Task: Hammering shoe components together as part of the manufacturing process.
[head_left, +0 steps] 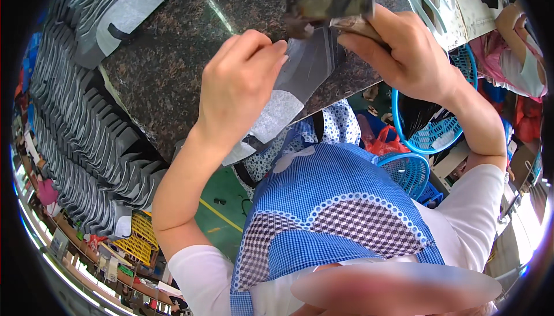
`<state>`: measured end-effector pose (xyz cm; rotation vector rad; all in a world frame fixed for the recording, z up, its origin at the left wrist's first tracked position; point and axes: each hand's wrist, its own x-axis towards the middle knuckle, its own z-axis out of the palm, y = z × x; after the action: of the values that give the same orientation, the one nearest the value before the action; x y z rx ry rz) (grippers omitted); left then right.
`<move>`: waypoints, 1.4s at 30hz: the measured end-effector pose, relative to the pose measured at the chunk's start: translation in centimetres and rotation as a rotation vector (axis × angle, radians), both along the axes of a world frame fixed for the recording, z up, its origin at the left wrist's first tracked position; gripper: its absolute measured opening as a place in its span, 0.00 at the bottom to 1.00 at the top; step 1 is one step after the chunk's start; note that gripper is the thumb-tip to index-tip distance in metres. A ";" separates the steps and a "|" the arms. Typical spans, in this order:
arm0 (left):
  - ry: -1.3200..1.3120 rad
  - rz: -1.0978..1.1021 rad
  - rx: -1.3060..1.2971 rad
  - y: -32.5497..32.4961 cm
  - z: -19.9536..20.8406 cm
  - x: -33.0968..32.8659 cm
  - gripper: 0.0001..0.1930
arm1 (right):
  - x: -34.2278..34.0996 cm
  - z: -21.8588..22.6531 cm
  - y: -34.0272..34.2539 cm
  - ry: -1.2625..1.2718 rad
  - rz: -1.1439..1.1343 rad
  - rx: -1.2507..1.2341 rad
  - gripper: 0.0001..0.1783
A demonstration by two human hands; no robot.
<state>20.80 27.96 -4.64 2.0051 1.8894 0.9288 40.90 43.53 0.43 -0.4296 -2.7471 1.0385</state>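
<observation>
My right hand [412, 56] grips a hammer [332, 1] by its short handle. The hammer's broad, worn metal head is raised over the far end of a grey sheet piece [311, 68], which looks like a shoe upper. Closed fingers of my left hand [236, 85] pinch at the left edge of this piece; the exact contact is partly hidden by the fingers. A whitish backing patch [280, 111] covers the piece's near part, which hangs over the edge of the dark speckled stone tabletop [167, 56] towards my blue checked apron [340, 171].
Long stacked rows of similar grey pieces [98, 137] line the left side, with one pile against the tabletop's far left. Below right stand two blue baskets [404, 143] [407, 174]. A yellow crate [138, 238] sits lower left. Another person [513, 56] is at the right.
</observation>
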 end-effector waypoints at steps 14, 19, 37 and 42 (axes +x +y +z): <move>-0.058 0.024 -0.019 -1.4 0.3 -0.2 0.11 | 0.8 -2.9 -0.5 0.100 -0.013 -0.022 0.09; 0.143 0.022 -0.025 -2.2 0.1 1.1 0.15 | 0.5 -2.1 -0.7 -0.031 0.113 0.023 0.13; 0.040 0.078 -0.012 -4.5 0.0 0.4 0.08 | -1.4 -1.0 -2.3 -0.019 -0.011 -0.020 0.11; -0.247 0.040 -0.311 -5.0 1.4 -2.5 0.06 | -0.5 -2.7 -3.4 0.006 0.134 -0.033 0.10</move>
<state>18.35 22.91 -3.27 1.6025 1.8135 0.7930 40.42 40.11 -2.29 -0.2487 -2.7894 1.1151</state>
